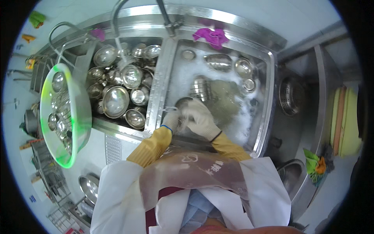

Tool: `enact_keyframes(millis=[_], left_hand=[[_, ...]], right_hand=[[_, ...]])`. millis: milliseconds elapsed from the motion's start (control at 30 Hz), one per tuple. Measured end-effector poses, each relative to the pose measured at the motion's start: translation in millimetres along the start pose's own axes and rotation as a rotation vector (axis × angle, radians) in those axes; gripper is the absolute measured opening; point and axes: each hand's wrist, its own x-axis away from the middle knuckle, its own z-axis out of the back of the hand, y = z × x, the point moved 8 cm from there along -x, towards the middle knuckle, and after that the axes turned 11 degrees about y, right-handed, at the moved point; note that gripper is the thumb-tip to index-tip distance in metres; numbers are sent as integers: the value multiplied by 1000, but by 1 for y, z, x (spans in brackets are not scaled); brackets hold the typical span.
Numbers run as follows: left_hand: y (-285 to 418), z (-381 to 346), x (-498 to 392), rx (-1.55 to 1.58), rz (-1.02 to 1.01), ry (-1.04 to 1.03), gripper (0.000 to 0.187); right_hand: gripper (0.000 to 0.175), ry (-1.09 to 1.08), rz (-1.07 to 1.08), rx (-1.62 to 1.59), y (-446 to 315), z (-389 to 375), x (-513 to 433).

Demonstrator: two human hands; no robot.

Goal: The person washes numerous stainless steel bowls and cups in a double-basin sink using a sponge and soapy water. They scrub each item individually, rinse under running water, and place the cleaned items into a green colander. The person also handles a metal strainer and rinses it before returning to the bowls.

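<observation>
My left hand (171, 119), in a pale knit glove, is at the near left edge of the right sink basin (172, 55), which holds sudsy water. My right hand (200, 117), gloved alike, is bent close beside it. Between and just above them a round, dark metal vessel (183, 102) shows, partly hidden by the right fingers; which hand grips it I cannot tell. Just beyond the hands a ribbed metal container (200, 88) lies in the water. Farther back are another metal container (219, 62), a steel bowl (243, 67) and a small cup (249, 85).
Water runs from a faucet (116, 29) into the left basin, piled with steel bowls (115, 101). A tilted plastic tub (84, 111) with metalware stands at far left. Purple cloth (211, 37) lies on the back ledge. A perforated steel basin (289, 95) is at right.
</observation>
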Motion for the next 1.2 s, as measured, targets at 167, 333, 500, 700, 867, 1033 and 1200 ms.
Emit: enact_keyframes(millis=[167, 333, 500, 700, 867, 1033, 1200], left_hand=[[44, -3, 22, -653, -910, 228, 60], [38, 0, -2, -512, -431, 394, 65], [78, -54, 53, -822, -960, 37, 45], [93, -92, 112, -1161, -1523, 4, 24], [50, -15, 0, -441, -656, -4, 44], [3, -1, -23, -1236, -1134, 8, 36], [-21, -18, 29, -1964, -1774, -41, 43]], right_hand=[[46, 190, -992, -324, 70, -45, 55], [40, -30, -1032, -716, 62, -65, 55], [27, -392, -535, 477, 69, -19, 5], [33, -750, -756, 506, 72, -21, 19], [47, -198, -1076, -11, 48, 9, 29], [66, 159, -747, -92, 15, 9, -26], [56, -351, -345, -350, -14, -62, -74]])
